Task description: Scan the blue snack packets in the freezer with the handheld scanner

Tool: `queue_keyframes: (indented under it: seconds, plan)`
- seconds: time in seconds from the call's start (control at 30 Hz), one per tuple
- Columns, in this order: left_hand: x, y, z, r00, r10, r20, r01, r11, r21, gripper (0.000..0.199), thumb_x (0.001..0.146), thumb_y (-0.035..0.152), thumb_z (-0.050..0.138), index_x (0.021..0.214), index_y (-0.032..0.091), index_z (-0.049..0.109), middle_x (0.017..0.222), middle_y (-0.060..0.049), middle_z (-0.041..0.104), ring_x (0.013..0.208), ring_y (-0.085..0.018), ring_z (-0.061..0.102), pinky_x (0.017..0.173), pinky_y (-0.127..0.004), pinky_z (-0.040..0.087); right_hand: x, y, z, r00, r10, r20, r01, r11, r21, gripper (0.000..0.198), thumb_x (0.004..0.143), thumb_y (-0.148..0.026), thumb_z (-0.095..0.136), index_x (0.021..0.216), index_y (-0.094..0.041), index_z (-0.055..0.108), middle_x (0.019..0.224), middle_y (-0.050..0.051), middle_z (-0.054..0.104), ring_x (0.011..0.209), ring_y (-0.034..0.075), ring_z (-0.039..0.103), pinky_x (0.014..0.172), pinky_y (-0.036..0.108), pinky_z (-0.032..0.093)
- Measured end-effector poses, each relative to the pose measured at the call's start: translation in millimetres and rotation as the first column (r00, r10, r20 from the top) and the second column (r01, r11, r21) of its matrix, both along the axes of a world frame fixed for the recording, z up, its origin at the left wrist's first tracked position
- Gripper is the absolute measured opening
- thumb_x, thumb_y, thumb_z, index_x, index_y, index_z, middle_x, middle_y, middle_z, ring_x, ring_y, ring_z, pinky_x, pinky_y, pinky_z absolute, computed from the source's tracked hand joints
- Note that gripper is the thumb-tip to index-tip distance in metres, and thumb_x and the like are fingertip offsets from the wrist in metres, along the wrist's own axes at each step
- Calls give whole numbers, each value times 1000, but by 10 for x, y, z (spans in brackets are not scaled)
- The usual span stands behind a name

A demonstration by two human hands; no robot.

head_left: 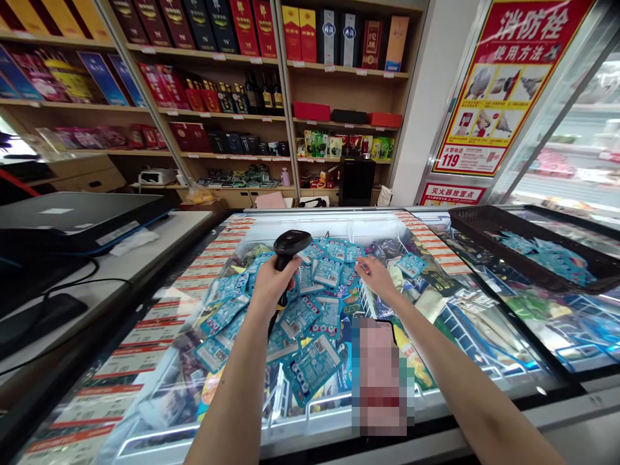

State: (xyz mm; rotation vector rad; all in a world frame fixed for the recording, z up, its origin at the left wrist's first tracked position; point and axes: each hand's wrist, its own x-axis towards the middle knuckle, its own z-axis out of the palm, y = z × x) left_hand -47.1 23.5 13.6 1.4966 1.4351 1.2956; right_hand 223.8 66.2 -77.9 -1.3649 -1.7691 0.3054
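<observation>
My left hand is wrapped around the handle of a black barcode scanner, whose head is raised above a glass-topped freezer. Many small blue packets are spread in a loose heap on the glass around it, several with white label patches and barcodes. At the heap's right side, my right hand has its fingertips drawn together at the edge of a blue packet. One separate blue packet lies to the right of that hand. A phone, mostly pixelated, rests near the front edge, between my forearms.
A dark woven basket with more blue packets stands on the freezer at right. Orange-and-white price labels line the glass. Left is a counter with a black flat machine and cables. Stocked shelves stand behind.
</observation>
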Motion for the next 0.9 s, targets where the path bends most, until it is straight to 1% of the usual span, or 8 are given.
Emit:
queue_keyframes:
  seconds: [0.13,0.3,0.4,0.5,0.57,0.63,0.7,0.9]
  plan:
    - [26,-15,20,999,-13,-42,12,1000,-18,37,71,51,62,82,16,60,57,0,59,41,-11,49,42,-23,35,-121,97,57,996,44,75,-41,999,-31,40,84,-51,55,110,-22,67,94,8,64,81,21,59,84,36,45]
    - [74,-46,31,983,-74,-166,66,996,-51,36,71,53,61,74,17,58,46,2,54,42,-13,49,45,-24,35,-286,158,112,995,48,84,-46,998,-33,45,69,-58,69,97,-22,71,97,10,63,96,26,57,88,39,43]
    - [98,-60,25,969,-106,-221,100,994,-42,36,71,53,61,72,18,57,44,2,51,40,-13,47,45,-24,33,-331,184,106,998,46,-37,-47,998,-37,41,65,-56,73,86,-21,70,94,8,64,92,25,59,86,38,45]
    - [107,-73,25,963,-148,-227,142,989,-43,35,71,53,61,73,18,56,43,3,50,39,-13,45,44,-24,31,-293,192,96,966,-10,-259,-7,998,-65,37,63,-53,73,77,-20,66,83,5,66,77,21,61,75,35,48]
    - [103,-84,35,962,-153,-224,149,988,-37,35,72,52,61,74,18,57,44,3,50,39,-12,45,44,-24,30,-212,169,96,890,-33,-454,-23,993,-117,36,66,-53,71,76,-20,62,71,1,64,63,17,60,61,30,49]
    - [98,-100,55,965,-161,-207,155,987,-42,33,72,50,61,76,18,58,45,3,50,41,-13,45,45,-24,30,-90,119,97,768,-50,-639,-83,981,-177,36,69,-53,67,82,-20,58,59,-2,61,51,15,59,45,25,44]
    - [100,-126,86,967,-184,-179,176,983,-59,32,71,49,62,77,17,59,46,3,51,41,-12,46,46,-24,31,54,53,93,658,-74,-749,-127,970,-208,38,69,-51,69,85,-21,53,52,-4,59,48,16,62,37,22,40]
    - [198,-235,168,926,-353,-136,334,931,-145,36,71,50,63,84,16,61,47,3,52,43,-12,45,49,-24,31,350,-83,41,410,-47,-911,-155,981,-120,43,67,-47,75,87,-23,45,57,-6,59,64,20,71,48,25,55]
